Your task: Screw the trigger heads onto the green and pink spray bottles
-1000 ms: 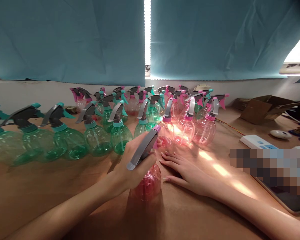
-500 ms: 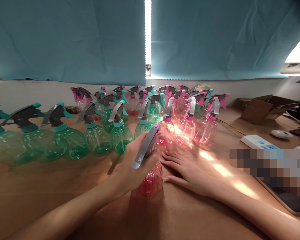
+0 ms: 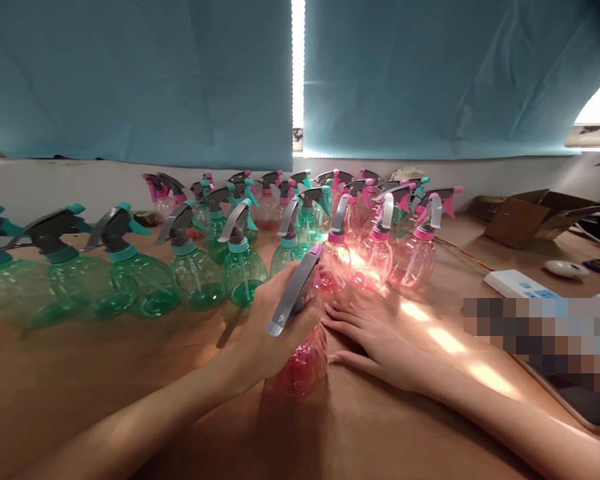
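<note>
Pink spray bottle [image 3: 303,367] at six o'clock — left hand [image 3: 261,323] wrapped round its neck, right hand [image 3: 367,341] spread on the worktop [image 3: 375,437] at five.

Showed, on one side, a slim, bare left hand [image 3: 261,339], rounded across the back and joined by a narrow, bare wrist [image 3: 223,372] to a long, smooth, uncovered left forearm [image 3: 150,417]. Matched it with an equally slim, bare right hand [image 3: 370,340], built with long, slender, tapering fingers [image 3: 343,327] and a straight thumb [image 3: 355,361]. Bore on that thumb a long, smooth fingernail [image 3: 335,359] extending past the tip. Left the nails of the other hand too hidden to make out. Widened evenly into a smooth, uncovered right forearm [image 3: 480,403]. Ran bare on both sides out to the borders of the head view.
</note>
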`<move>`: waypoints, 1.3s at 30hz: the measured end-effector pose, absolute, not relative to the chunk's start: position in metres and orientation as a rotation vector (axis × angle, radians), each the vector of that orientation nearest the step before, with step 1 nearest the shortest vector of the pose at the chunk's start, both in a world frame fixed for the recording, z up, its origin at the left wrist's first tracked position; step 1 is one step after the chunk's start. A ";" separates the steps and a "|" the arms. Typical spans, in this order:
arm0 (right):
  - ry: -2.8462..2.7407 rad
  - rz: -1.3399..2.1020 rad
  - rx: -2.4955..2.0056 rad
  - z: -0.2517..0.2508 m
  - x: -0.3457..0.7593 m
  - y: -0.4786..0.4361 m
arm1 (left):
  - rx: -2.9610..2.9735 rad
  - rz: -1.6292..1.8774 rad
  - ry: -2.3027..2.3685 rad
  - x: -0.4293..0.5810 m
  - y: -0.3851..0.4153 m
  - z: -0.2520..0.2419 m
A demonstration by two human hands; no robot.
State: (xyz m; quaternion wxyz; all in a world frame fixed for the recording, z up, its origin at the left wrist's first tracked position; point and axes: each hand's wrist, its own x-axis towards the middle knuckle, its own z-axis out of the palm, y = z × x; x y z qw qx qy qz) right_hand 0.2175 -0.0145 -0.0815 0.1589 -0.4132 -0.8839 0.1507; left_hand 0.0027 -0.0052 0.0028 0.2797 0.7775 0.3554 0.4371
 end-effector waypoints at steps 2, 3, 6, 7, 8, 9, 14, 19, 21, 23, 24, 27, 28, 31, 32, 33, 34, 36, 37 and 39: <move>-2.537 0.435 -1.188 -0.082 0.218 -0.014 | 2.066 1.169 0.958 0.003 -0.006 0.003; -2.545 0.435 -1.194 -0.082 0.218 -0.014 | 2.058 1.170 0.960 0.003 -0.006 0.004; -2.570 0.429 -1.210 -0.082 0.218 -0.013 | 2.051 1.162 0.963 0.003 -0.007 0.003; -2.578 0.427 -1.211 -0.082 0.218 -0.013 | 2.052 1.159 0.963 0.003 -0.007 0.003; -2.581 0.424 -1.209 -0.082 0.219 -0.013 | 2.054 1.155 0.964 0.003 -0.007 0.003; -2.580 0.423 -1.205 -0.082 0.219 -0.013 | 2.053 1.154 0.967 0.003 -0.007 0.003; -2.530 0.431 -1.169 -0.083 0.218 -0.013 | 2.055 1.151 0.965 0.002 -0.006 0.002; -2.531 0.438 -1.171 -0.083 0.218 -0.014 | 2.068 1.158 0.958 0.001 -0.005 0.001; -2.519 0.440 -1.167 -0.083 0.218 -0.014 | 2.067 1.162 0.962 0.001 -0.005 0.001; -2.510 0.441 -1.162 -0.083 0.218 -0.014 | 2.065 1.168 0.961 0.002 -0.005 0.001; -2.510 0.443 -1.161 -0.083 0.218 -0.014 | 2.067 1.169 0.958 0.002 -0.005 0.001; -2.511 0.450 -1.175 -0.083 0.218 -0.015 | 2.067 1.173 0.953 0.002 -0.005 0.001; -2.514 0.454 -1.182 -0.082 0.218 -0.015 | 2.065 1.169 0.955 0.002 -0.005 0.001; -2.524 0.458 -1.200 -0.081 0.218 -0.016 | 2.069 1.160 0.948 0.001 -0.005 0.002; -2.525 0.459 -1.202 -0.081 0.218 -0.016 | 2.079 1.151 0.938 0.000 -0.005 0.002; -2.524 0.458 -1.201 -0.081 0.218 -0.016 | 2.089 1.143 0.925 0.000 -0.004 0.003; -2.521 0.456 -1.198 -0.081 0.218 -0.016 | 2.099 1.138 0.913 -0.001 -0.004 0.003; -2.517 0.447 -1.189 -0.082 0.218 -0.016 | 2.119 1.142 0.899 -0.003 -0.003 0.003; -2.516 0.442 -1.186 -0.082 0.218 -0.015 | 2.128 1.149 0.898 -0.003 -0.003 0.003; -2.515 0.433 -1.183 -0.083 0.218 -0.015 | 2.138 1.164 0.897 -0.004 -0.002 0.003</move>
